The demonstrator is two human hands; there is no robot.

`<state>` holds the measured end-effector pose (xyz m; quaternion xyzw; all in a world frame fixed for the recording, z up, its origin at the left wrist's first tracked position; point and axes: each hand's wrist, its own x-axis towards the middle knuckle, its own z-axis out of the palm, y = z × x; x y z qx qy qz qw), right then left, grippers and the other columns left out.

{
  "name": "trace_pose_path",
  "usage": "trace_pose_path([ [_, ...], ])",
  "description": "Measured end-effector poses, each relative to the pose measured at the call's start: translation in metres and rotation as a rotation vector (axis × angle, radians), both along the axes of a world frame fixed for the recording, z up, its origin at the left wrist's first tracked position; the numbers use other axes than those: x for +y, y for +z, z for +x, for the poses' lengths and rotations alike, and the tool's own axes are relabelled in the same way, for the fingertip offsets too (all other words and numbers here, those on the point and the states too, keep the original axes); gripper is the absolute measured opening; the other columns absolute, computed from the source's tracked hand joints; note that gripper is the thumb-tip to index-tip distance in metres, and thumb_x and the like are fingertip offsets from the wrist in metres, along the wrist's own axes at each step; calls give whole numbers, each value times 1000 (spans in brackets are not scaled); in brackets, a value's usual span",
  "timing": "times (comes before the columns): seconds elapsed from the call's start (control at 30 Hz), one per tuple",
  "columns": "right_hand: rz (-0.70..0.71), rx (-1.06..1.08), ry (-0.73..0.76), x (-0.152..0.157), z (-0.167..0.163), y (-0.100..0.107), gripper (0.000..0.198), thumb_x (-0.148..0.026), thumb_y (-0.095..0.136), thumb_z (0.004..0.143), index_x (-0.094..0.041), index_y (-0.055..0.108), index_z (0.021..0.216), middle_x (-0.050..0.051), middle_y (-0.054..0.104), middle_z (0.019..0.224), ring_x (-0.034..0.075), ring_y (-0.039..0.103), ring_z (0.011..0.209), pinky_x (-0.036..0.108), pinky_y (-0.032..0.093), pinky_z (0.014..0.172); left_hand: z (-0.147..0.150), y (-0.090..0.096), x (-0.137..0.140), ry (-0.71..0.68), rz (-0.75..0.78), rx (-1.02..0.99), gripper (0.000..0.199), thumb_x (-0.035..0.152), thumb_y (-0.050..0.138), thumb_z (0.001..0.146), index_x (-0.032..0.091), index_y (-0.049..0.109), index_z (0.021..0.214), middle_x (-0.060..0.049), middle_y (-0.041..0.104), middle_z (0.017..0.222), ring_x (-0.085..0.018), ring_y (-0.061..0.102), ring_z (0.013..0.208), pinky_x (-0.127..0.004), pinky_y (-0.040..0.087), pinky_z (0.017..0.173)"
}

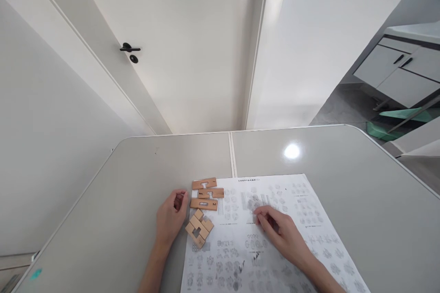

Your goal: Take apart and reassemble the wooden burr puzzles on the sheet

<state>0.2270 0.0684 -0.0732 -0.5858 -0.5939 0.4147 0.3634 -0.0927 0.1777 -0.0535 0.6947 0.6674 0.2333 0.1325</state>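
My left hand (172, 215) rests on the table just left of the wooden pieces, its fingers curled in, with nothing visible in them. Close to it lies a small pale wooden block assembly (199, 228) with a gap in its middle. Above that, three flat wooden bars with cut-outs lie one above another: a bar marked 1 (210, 182), a middle bar (217, 193) and a bar marked 2 (194, 203). Over the printed sheet (237, 231), my right hand (280, 229) has bent fingers, thumb and fingertips close together, with nothing seen between them.
The sheet carries many faint drawings and lies on a grey table (137, 183) with a seam across it. Beyond the table's far edge stands a white door (192, 55) with a black handle (130, 49). A white cabinet (388, 66) and green items (405, 116) are at the right.
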Motion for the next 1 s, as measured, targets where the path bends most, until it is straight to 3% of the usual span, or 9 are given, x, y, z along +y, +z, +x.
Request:
trace_pose_path([
  [1.0,-29,6,-8,2,-1,3,33,-47,38,105,-25,63,103,4,66,81,17,51,61,26,37,51,0,-1,3,-8,9,57,32,50,47,94,25,66,92,4,64,63,-16,60,55,-26,44,58],
])
